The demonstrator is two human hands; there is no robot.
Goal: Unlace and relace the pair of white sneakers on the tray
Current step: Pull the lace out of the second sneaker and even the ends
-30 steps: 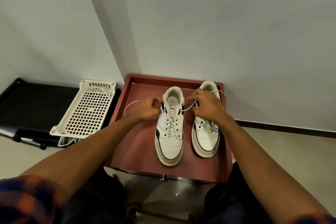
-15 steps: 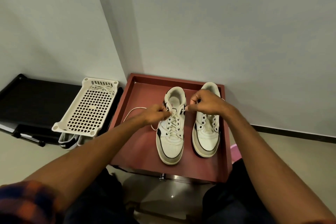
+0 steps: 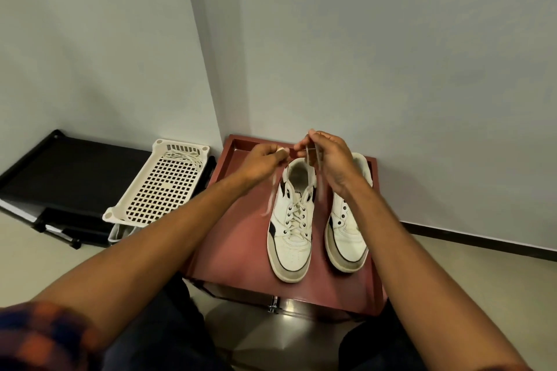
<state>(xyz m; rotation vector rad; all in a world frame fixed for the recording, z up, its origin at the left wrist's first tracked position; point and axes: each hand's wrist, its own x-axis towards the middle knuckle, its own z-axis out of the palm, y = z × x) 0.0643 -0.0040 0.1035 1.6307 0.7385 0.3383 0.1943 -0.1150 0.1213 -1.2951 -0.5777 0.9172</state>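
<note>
Two white sneakers stand side by side on a dark red tray (image 3: 238,238), toes toward me. The left sneaker (image 3: 291,238) is laced up its eyelets. The right sneaker (image 3: 346,232) shows empty eyelets; its heel end is hidden under my right wrist. Above the left sneaker's opening, my left hand (image 3: 262,161) pinches one end of the white lace (image 3: 269,199), which hangs blurred below it. My right hand (image 3: 327,156) pinches the other lace end, raised above the collar. The two hands are close together, almost touching.
A white perforated plastic basket (image 3: 156,187) with a loose white lace in it lies left of the tray on a black shelf (image 3: 72,166). Grey walls meet in a corner right behind the tray. Pale floor extends to the right.
Both hands have risen from the left sneaker's top eyelets and come together above its opening, lifting the lace ends with them.
</note>
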